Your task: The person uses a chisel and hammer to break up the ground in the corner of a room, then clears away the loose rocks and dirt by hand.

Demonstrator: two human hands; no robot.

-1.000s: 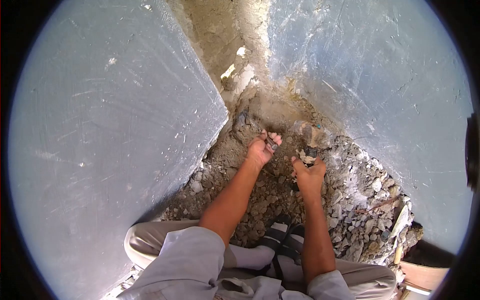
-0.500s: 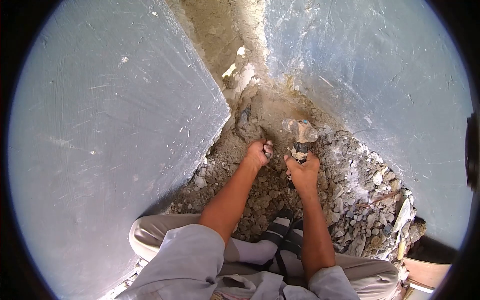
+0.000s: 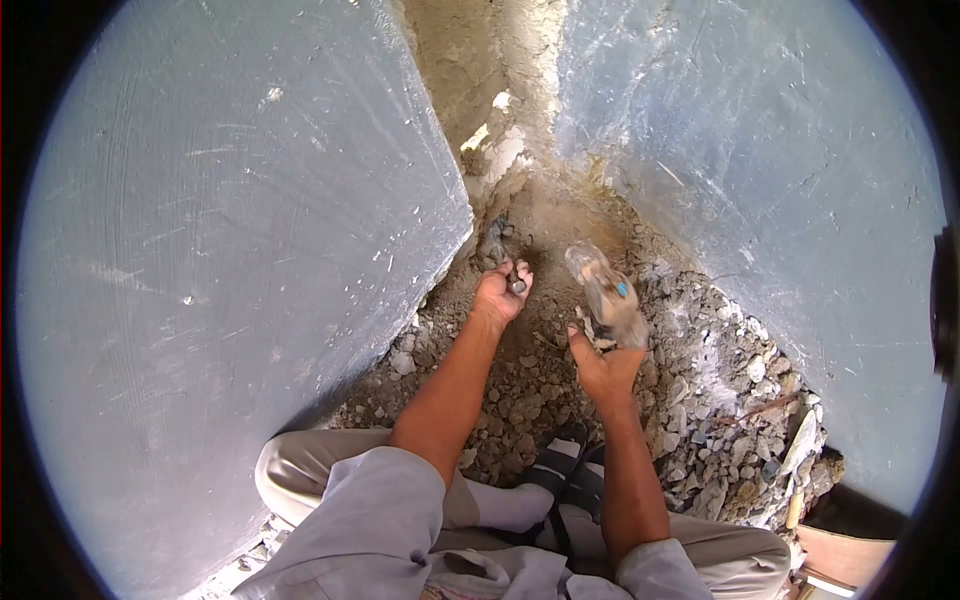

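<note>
1. The left hand (image 3: 492, 300) has its fingers curled around a chisel (image 3: 517, 287), its round end showing near the broken hollow (image 3: 550, 215); the working tip cannot be made out.
2. The right hand (image 3: 608, 378) holds a hammer (image 3: 610, 292), fingers closed at its grip; the blurred head is right of the chisel and apart from it.
3. Judging progress, much material already looks broken out: rubble (image 3: 690, 420) lies near and right.
4. The hollow between the left wall (image 3: 260, 260) and right wall (image 3: 790, 190) is rough and uneven; how much remains cannot be told.
</note>
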